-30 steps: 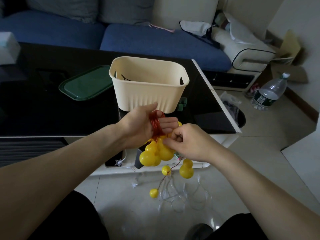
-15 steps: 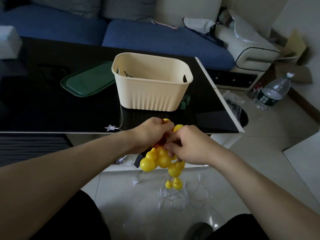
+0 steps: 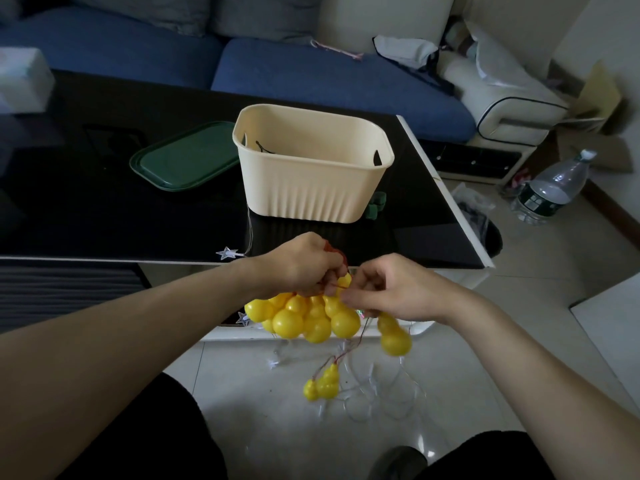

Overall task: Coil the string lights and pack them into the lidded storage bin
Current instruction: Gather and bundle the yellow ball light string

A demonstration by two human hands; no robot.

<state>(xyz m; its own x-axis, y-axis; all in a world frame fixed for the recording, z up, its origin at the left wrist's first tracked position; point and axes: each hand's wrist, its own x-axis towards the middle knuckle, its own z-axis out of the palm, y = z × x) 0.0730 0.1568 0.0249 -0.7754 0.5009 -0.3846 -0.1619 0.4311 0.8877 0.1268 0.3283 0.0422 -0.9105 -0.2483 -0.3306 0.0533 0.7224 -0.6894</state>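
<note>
— Our left hand (image 3: pixel 304 268) has its fingers (image 3: pixel 330 284) curled tight around the red wire coil (image 3: pixel 335 252), so the loops can't spring loose.

— And our right hand (image 3: pixel 391 292) pinches the wire beside it, feeding slack. The yellow gourd lights (image 3: pixel 304 317) hang bunched below; two gourds (image 3: pixel 323 384) dangle over the floor.

— The cream bin (image 3: pixel 311 188) waits open on the surface (image 3: pixel 104 209), its green lid (image 3: pixel 183 161) beside it.

No legible text, brand, number or sign appears. The water bottle (image 3: pixel 553 187) on the floor, far right of the hands, carries a dark green label with white marks; these are too small and blurred to read.
</note>
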